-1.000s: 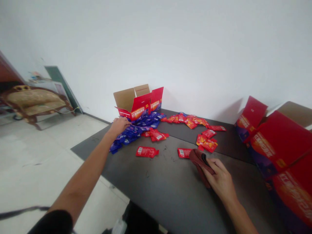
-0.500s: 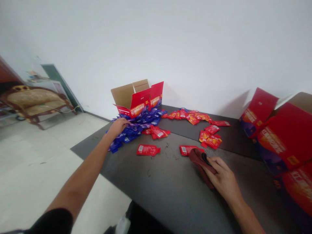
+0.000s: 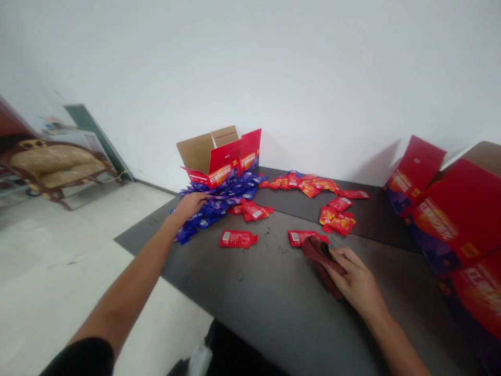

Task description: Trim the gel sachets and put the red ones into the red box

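Note:
In the head view, my right hand (image 3: 358, 279) grips a folded brown cloth (image 3: 323, 263) above the dark table. The cloth's far end overlaps a red sachet (image 3: 299, 238) lying flat. My left hand (image 3: 190, 205) reaches into a heap of blue sachets (image 3: 211, 218) on the table's left side. Its fingers are closed together at the edge of a blue-purple sachet (image 3: 225, 200); the fingertips are partly hidden. Between the hands lies a single red sachet (image 3: 237, 239), and a small group of red sachets (image 3: 254, 211) touches the blue heap.
An open red carton (image 3: 223, 164) stands behind the blue heap against the wall. More red and orange sachets (image 3: 311, 185) form a curved row toward the back right. Large red cartons (image 3: 450, 219) occupy the table's right side. A carved sofa (image 3: 58, 162) stands far left.
The view has shifted very slightly. My right hand and the cloth have moved a little up and left; my left hand stays at the blue heap.

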The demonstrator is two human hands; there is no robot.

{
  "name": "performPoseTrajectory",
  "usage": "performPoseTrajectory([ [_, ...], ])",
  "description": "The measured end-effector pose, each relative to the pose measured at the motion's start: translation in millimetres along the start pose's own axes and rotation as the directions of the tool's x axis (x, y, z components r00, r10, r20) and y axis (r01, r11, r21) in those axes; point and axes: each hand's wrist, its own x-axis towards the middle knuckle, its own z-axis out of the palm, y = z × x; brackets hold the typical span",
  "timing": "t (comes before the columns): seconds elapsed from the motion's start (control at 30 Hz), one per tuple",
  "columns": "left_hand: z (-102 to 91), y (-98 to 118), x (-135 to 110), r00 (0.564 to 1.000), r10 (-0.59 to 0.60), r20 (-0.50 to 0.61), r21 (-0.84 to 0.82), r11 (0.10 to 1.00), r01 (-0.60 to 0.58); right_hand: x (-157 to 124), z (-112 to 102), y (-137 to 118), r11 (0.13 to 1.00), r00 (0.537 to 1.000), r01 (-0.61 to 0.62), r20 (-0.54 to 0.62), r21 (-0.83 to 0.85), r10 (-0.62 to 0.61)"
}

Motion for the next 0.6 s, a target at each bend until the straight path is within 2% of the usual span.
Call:
performPoseTrajectory([
  [0.2,-6.1,17,-13,1.000,0.019,0.014,0.025,1.000,-0.019,1,-1,-2,1.000,1.000,-0.007,0.014,-0.001,0.007],
  [0.4,-20.5,46,-36,0.999,0.027,0.025,0.037,0.999,-0.028,1,-1,-7,1.000,0.999,0.002,0.034,0.016,-0.003],
  [0.5,-35.2,85,-54,0.998,0.062,-0.006,0.010,0.998,-0.062,2,0,-10,1.000,0.999,0.005,0.049,0.031,-0.006],
  [0.6,-47.1,154,-76,0.985,0.168,-0.030,-0.193,0.966,-0.171,2,4,-16,0.998,0.998,0.022,0.056,0.058,-0.025],
])
